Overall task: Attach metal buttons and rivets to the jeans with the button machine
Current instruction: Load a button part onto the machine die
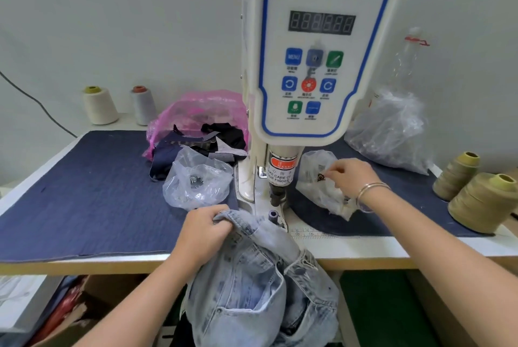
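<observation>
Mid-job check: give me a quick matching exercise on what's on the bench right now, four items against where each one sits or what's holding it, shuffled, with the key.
Column one:
1. jeans
2. pink bag
3. olive thread cones
4. small clear bag

Column two:
A. at the right hand, right of the button machine
B. far right edge of the table
C. gripped by the left hand, hanging over the front edge
D. behind the dark fabric scraps, left of the machine

Pairs: 1-C, 2-D, 3-B, 4-A
</observation>
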Action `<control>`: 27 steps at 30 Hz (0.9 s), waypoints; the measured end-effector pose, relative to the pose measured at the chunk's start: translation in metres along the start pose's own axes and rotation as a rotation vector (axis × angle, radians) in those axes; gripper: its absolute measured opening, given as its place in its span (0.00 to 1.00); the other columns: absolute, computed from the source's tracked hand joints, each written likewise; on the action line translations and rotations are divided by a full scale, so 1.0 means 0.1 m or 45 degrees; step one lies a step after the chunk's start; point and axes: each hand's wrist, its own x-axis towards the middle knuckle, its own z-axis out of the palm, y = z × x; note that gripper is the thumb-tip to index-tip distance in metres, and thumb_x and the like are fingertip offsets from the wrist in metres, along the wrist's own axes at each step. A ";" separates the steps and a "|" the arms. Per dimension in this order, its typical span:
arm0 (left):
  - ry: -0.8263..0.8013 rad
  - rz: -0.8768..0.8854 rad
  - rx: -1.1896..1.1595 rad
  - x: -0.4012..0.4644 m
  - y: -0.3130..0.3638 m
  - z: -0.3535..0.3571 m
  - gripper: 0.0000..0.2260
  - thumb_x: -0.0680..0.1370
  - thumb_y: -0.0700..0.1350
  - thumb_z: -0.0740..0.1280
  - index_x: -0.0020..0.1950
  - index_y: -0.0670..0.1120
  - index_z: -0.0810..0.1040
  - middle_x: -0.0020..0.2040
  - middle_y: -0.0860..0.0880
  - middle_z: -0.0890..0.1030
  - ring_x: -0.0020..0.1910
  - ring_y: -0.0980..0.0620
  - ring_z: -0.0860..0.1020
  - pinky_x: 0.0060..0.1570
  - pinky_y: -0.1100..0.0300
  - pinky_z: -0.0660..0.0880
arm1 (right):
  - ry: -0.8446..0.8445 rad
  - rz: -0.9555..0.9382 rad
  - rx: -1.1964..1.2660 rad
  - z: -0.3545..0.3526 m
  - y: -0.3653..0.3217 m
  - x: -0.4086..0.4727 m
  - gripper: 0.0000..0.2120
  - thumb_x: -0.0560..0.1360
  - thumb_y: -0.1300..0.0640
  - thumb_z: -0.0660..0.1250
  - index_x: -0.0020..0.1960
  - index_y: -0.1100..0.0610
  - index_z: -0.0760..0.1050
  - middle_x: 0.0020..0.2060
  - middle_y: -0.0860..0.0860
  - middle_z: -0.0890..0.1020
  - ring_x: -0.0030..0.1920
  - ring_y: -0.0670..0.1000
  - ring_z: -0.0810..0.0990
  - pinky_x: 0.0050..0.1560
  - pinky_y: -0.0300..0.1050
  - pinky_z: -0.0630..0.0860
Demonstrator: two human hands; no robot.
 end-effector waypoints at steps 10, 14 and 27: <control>-0.260 0.184 0.165 -0.04 -0.12 -0.01 0.06 0.66 0.42 0.61 0.29 0.48 0.66 0.26 0.52 0.64 0.30 0.55 0.60 0.32 0.57 0.58 | -0.407 0.383 -0.674 0.31 -0.23 0.45 0.18 0.80 0.54 0.60 0.68 0.57 0.70 0.67 0.51 0.73 0.69 0.52 0.68 0.67 0.44 0.64; -0.223 0.174 0.148 -0.03 -0.12 0.00 0.07 0.66 0.42 0.61 0.29 0.49 0.67 0.25 0.53 0.65 0.29 0.55 0.60 0.32 0.57 0.58 | -0.293 0.219 -0.705 0.39 -0.26 0.39 0.14 0.80 0.58 0.58 0.63 0.58 0.73 0.58 0.52 0.77 0.64 0.55 0.74 0.60 0.45 0.70; -0.178 0.165 0.112 -0.01 -0.14 0.00 0.05 0.66 0.42 0.61 0.30 0.43 0.69 0.26 0.53 0.65 0.30 0.56 0.61 0.32 0.57 0.59 | 0.304 -0.066 -0.053 0.32 0.17 0.14 0.16 0.75 0.56 0.62 0.28 0.54 0.72 0.28 0.52 0.73 0.35 0.56 0.71 0.32 0.44 0.67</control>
